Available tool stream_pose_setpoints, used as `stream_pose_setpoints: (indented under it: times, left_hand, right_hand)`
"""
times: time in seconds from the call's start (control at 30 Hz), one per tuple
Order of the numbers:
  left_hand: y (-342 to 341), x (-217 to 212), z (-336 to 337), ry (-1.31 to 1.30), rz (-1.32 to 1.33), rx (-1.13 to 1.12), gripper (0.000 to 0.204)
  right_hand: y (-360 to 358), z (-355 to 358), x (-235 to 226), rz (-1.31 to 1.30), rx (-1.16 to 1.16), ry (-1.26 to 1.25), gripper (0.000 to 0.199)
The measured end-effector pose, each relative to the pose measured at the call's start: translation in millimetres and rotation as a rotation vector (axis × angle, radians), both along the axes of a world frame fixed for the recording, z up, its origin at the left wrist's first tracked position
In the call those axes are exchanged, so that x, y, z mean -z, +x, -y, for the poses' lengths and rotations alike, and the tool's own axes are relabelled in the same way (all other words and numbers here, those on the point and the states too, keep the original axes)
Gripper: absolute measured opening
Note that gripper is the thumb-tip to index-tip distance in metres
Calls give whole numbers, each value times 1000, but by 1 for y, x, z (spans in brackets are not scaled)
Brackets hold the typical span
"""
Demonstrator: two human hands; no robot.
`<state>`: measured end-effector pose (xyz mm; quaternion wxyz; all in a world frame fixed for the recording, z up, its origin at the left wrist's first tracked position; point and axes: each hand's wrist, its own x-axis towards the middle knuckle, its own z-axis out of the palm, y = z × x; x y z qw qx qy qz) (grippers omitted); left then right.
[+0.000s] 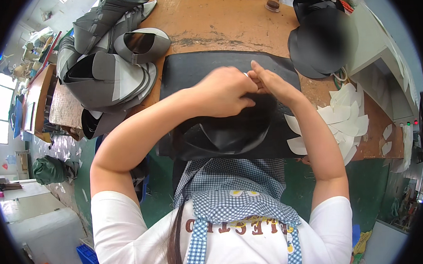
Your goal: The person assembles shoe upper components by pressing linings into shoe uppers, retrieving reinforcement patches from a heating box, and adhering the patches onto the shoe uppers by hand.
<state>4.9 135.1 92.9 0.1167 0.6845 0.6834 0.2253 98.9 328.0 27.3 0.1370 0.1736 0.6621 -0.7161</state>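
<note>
Fingers curl on the left hand [226,91] and half-extend on the right hand [274,85], grip unclear, above the black shoe upper [249,140] on the black mat [190,67]; seemingly mid-handling, next calling for a steadying hold.

Green bundle [50,170] at left, blue crate [88,261] below, bright window [0,108] above.

Close downward fisheye view (head-worn).
</note>
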Motion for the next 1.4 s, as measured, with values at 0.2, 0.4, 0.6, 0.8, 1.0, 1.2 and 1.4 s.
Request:
stream_pose_setpoints:
  times: [0.2,0.4,0.6,0.8,1.0,1.2,1.4]
  left_hand:
    - [-16,-49,72,539,412,-323,19]
    - [16,-50,84,363,-148,-532,27]
    - [71,-44,143,-206,61,58,58]
    - [84,-7,135,-403,-482,44,45]
    - [51,28,107,-197,-874,-176,49]
    - [91,59,80,24,-262,-559,105]
    - [104,68,72,123,69,-710,100]
  right_hand:
    - [21,29,7,-455,-226,633,31]
    - [61,54,-5,-343,-221,834,47]
    - [106,58,-12,-433,-430,564,66]
    - [103,78,-15,-517,-472,446,73]
    - [82,92,-4,-372,276,437,35]
    - [74,119,-5,-481,374,537,29]
    - [78,95,-15,-490,-168,323,51]
